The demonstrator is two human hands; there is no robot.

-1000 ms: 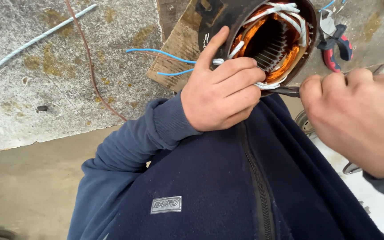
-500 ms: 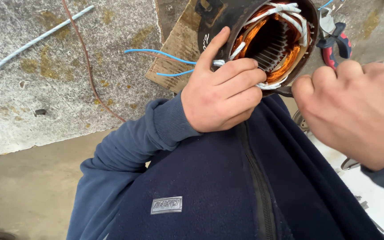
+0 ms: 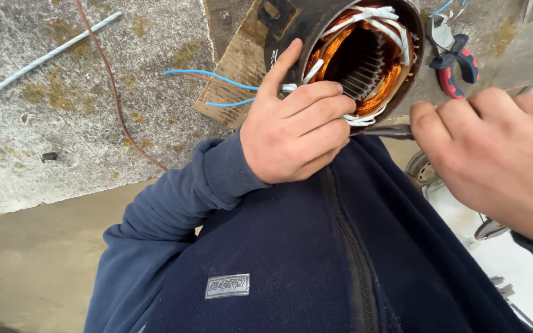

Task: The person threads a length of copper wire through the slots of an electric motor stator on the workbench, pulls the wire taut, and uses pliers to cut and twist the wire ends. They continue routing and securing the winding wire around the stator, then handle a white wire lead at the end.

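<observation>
We find the motor housing (image 3: 347, 55) pressed close against our jacket (image 3: 316, 246), its lower rim hemmed in by our two hands: the left hand (image 3: 294, 129) wraps the near edge and the right hand (image 3: 495, 154) crowds the other side. Red-handled pliers (image 3: 458, 61) lie just beyond. Blue wires (image 3: 217, 83) and a brown wire (image 3: 109, 80) cross the stone desk (image 3: 44, 123) on the left, with open stone around them.

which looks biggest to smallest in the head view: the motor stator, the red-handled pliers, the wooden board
1. motor stator, largest as seen.
2. wooden board, though the stator hides part of it, so this is unsure.
3. red-handled pliers, clearly smallest; they also lie farther from the camera.
</observation>
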